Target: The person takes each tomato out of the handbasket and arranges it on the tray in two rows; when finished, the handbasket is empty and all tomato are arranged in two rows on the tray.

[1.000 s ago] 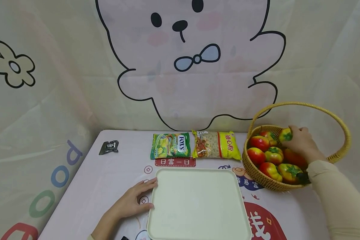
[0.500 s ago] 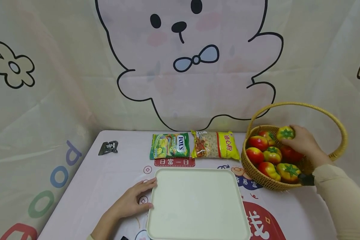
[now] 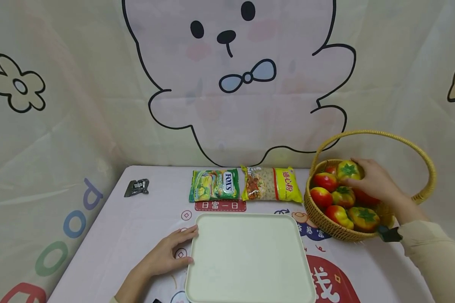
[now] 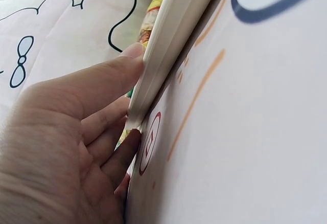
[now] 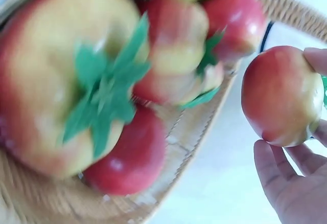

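Observation:
My right hand (image 3: 375,181) holds a red-and-yellow tomato (image 3: 348,169) with a green leafy top, over the far side of a wicker basket (image 3: 335,231). In the right wrist view, the thumb and fingers pinch this tomato (image 5: 281,98) from its sides. Several more tomatoes (image 3: 365,219) lie in the basket. My left hand (image 3: 164,254) rests on the table against the left edge of a pale green tray (image 3: 250,256). Seen from the left wrist, the thumb and fingertips touch the tray's rim (image 4: 163,55), fingers mostly straight.
At the table's back lie a green candy bag (image 3: 214,185) and a yellow pasta bag (image 3: 272,184). A small black packet (image 3: 137,187) sits at the far left. The basket's tall handle (image 3: 386,134) arches above my right hand. A printed cloth wall (image 3: 235,122) stands behind.
My right hand has moved left across the basket with the tomato, whose leafy top now shows more fully. The left hand and tray have stayed in place.

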{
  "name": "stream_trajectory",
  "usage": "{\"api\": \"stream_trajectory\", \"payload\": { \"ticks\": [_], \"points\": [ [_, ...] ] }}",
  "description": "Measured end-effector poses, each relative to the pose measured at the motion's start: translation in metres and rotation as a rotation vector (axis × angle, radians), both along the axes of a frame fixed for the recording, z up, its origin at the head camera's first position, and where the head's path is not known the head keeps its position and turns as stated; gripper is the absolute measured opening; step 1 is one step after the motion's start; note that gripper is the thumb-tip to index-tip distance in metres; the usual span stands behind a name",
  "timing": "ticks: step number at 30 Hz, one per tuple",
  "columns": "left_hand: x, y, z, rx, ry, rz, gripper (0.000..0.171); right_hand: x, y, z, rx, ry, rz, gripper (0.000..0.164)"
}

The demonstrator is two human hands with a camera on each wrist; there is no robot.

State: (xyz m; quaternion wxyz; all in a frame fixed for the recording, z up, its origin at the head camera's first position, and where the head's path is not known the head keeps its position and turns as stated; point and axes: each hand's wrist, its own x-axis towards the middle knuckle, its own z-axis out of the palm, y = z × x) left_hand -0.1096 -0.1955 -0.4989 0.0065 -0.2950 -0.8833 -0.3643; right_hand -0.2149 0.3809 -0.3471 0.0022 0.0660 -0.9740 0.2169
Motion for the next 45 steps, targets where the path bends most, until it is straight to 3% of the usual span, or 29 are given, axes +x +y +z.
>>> {"api": "stream_trajectory", "payload": {
  "ticks": [8, 14, 23, 28, 35, 39, 45],
  "points": [
    [0.0, 0.0, 0.0, -0.002, 0.001, 0.006, 0.062, 0.02, -0.037, -0.001, -0.048, 0.0, 0.025, 0.082],
    [0.0, 0.0, 0.0, -0.018, 0.006, 0.009, 0.062, 0.033, -0.069, -0.008, -0.127, 0.08, 0.086, 0.074],
    [0.0, 0.0, 0.004, -0.003, -0.073, 0.002, 0.064, 0.045, -0.124, -0.036, -0.299, 0.12, 0.132, 0.073],
    [-0.001, 0.0, 0.003, 0.004, -0.07, -0.005, 0.064, 0.05, -0.159, -0.053, -0.393, 0.103, 0.161, 0.072],
    [-0.001, 0.0, 0.002, -0.015, -0.076, 0.021, 0.065, 0.055, -0.204, -0.07, -0.542, -0.012, 0.213, 0.071],
    [0.0, 0.0, 0.003, -0.003, -0.064, 0.015, 0.066, 0.056, -0.225, -0.075, -0.6, -0.073, 0.221, 0.072],
    [0.0, 0.0, 0.003, 0.002, -0.04, 0.011, 0.065, 0.053, -0.253, -0.076, -0.636, -0.078, 0.236, 0.07]
  ]
}}
